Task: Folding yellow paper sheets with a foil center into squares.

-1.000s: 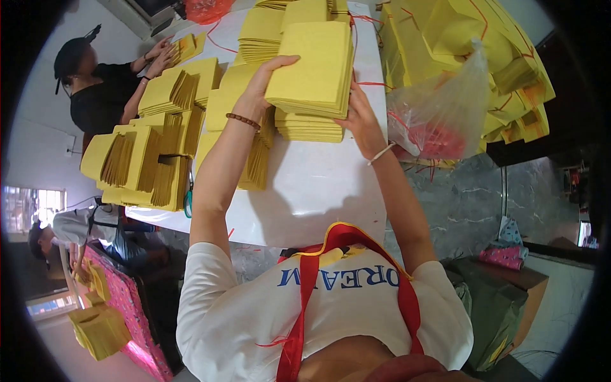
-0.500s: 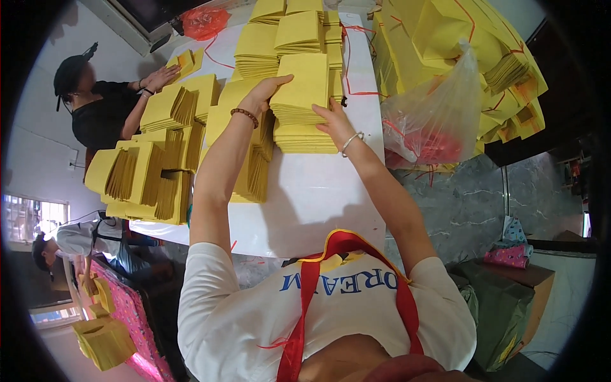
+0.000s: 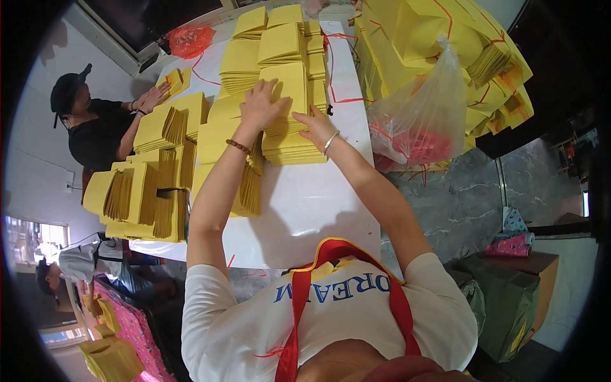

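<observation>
Stacks of folded yellow paper (image 3: 289,75) stand on a white table in front of me. On the top of the front stack lies my left hand (image 3: 261,107), its fingers spread and reaching over the upper left side. My right hand (image 3: 318,130) rests against the right edge of that same stack, fingers apart and thumb pointing inward. Below both hands, a lower layer of folded paper (image 3: 293,153) shows its pleated front edges. Another tall yellow pile (image 3: 219,141) is just left of my left wrist.
A co-worker in black (image 3: 98,124) sits at the left edge, hands on yellow sheets (image 3: 175,83). Further back, another person (image 3: 89,261) stands beside a pink-covered table. To the right are a clear plastic bag (image 3: 423,114) with red contents and large tied yellow bundles (image 3: 420,28).
My left hand has shifted from the stack's left edge onto its top, fingers now spread. My right hand stays at the right side. The whole view has moved slightly.
</observation>
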`<state>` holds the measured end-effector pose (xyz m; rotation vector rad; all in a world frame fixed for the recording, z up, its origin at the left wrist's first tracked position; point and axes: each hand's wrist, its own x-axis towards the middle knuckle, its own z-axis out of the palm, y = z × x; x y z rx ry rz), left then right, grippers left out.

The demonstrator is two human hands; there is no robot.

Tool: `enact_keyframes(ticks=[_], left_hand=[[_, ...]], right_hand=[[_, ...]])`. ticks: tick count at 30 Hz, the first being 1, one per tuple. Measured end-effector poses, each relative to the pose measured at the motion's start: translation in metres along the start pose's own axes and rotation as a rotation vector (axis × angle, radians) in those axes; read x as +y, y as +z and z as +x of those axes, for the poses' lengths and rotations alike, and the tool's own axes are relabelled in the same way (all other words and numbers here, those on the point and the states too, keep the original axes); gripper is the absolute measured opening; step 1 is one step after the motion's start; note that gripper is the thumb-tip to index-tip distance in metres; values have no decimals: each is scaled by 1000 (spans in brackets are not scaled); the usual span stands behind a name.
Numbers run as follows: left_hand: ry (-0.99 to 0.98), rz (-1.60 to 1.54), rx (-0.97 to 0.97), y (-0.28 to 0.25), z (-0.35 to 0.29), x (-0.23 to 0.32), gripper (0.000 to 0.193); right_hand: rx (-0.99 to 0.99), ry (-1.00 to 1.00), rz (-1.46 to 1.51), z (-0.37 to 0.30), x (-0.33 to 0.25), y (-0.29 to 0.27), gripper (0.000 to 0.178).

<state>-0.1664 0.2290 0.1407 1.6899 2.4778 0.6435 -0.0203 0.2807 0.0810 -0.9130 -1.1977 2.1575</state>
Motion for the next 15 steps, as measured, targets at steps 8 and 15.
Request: enact_keyframes(ticks=[8,15], left_hand=[[37,81,20,12,-14,-12,56],[193,134,195,-6,-16,27,59]], right_hand=[[57,5,-200,-4,-18,-37,62],[418,-475,-927,83,38,-143,54]])
